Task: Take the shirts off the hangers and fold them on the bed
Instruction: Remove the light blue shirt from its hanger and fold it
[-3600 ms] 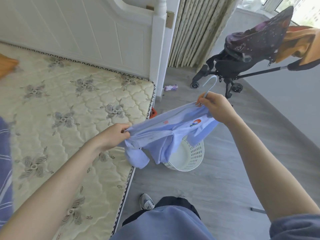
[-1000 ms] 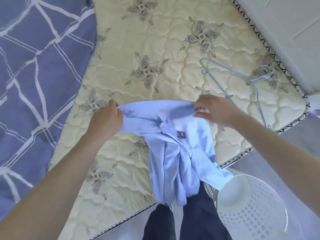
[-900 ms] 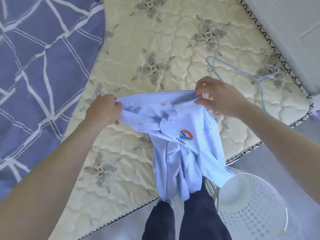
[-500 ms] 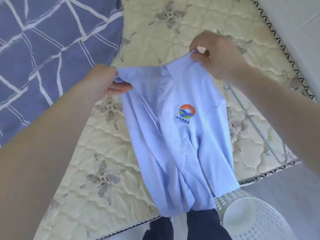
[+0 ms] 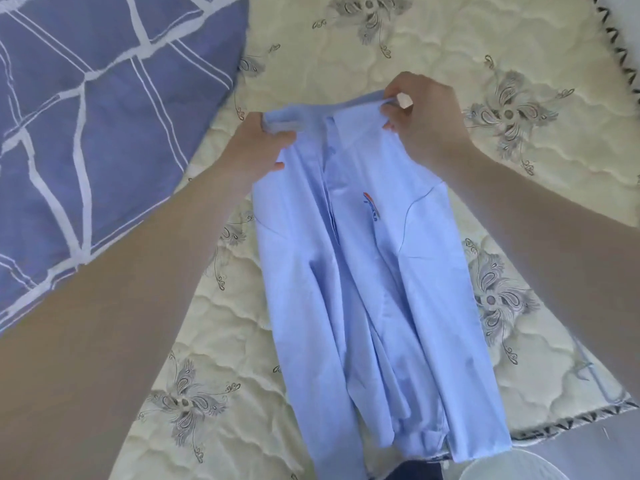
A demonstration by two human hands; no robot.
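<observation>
Over the mattress (image 5: 433,46), left hand (image 5: 258,147) and right hand (image 5: 424,121) pinch the shirt (image 5: 363,289).

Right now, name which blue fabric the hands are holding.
The plain light-blue shirt, gripped near its collar by the left hand and right hand; the darker, white-lined cover lies untouched.

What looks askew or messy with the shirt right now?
The light blue button-up shirt isn't flat: it hangs bunched lengthwise, its orange-and-blue chest logo half hidden in a crease, and its hem reaches past the quilted cream mattress edge.
</observation>
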